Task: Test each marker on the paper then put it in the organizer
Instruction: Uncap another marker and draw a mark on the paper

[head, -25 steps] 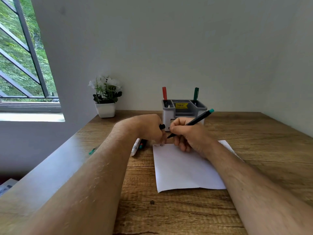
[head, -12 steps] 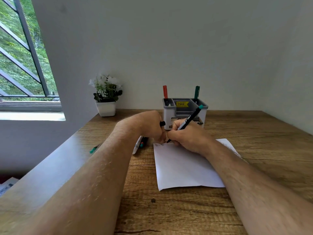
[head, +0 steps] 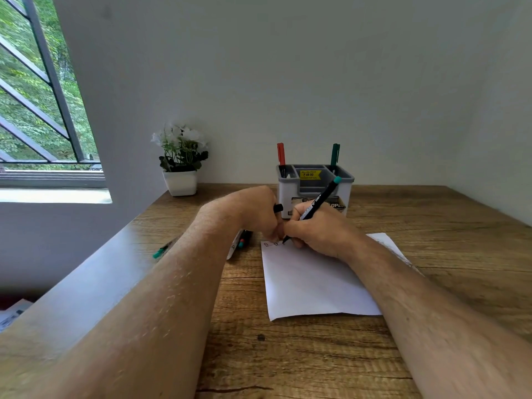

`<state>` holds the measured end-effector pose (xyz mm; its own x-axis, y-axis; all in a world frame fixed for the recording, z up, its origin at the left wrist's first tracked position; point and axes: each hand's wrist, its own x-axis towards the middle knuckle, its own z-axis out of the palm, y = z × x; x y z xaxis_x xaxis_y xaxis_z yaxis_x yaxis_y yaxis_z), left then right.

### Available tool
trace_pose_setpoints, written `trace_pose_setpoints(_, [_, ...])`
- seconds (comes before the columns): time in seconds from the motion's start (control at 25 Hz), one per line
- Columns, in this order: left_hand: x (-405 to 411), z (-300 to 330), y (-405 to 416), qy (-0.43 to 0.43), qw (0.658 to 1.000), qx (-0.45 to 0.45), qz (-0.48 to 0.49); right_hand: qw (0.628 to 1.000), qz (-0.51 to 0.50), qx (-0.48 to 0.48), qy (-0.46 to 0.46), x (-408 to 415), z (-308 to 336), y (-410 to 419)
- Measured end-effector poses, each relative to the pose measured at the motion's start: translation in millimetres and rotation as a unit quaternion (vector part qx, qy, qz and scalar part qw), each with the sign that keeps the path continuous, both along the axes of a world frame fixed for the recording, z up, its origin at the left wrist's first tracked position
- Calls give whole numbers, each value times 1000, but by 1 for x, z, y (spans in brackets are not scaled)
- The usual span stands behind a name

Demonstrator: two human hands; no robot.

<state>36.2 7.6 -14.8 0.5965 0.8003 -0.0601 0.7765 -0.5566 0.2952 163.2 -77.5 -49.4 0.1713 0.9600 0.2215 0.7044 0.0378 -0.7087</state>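
- While right hand [head: 319, 230] pinches slim black teal-capped marker [head: 318, 201], tip on top-left of white paper sheet [head: 313, 283], keep stroke short and light.
- Left hand [head: 259, 213] fingers curl round black cap [head: 278, 208]; use it to steady paper on wooden tabletop [head: 302, 355].
- Grey-white plastic organizer [head: 315, 187] sits just behind, two markers in.

- on my feed it's just two arms, both bare all the way up to the frame edge, so no sleeves
- left hand [head: 260, 210] & right hand [head: 319, 228]: bare too, nothing worn on wrists or fingers afaict
- forearms are hairy, left one esp., hair catching the window light
- rest of the body is out of shot
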Motion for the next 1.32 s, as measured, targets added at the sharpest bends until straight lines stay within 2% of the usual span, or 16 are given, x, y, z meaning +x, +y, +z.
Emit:
trace_pose_setpoints(0.76, [1, 0, -4, -1, 1000, -2, -8, 1000, 10, 12, -6, 0, -1, 0])
trace_pose_setpoints(1.04, [1, 1, -7, 11, 1000, 5, -22, 1000, -14, 19, 13, 2, 0, 1])
trace_pose_setpoints(1.16, [-3, 9, -9, -25, 998, 29, -51, 993, -20, 49, 102, 4, 6, -1])
trace_pose_setpoints(1.32, [-8, 20, -19, -143, 985, 46, -87, 948, -2, 113, 298, 11, 16, -2])
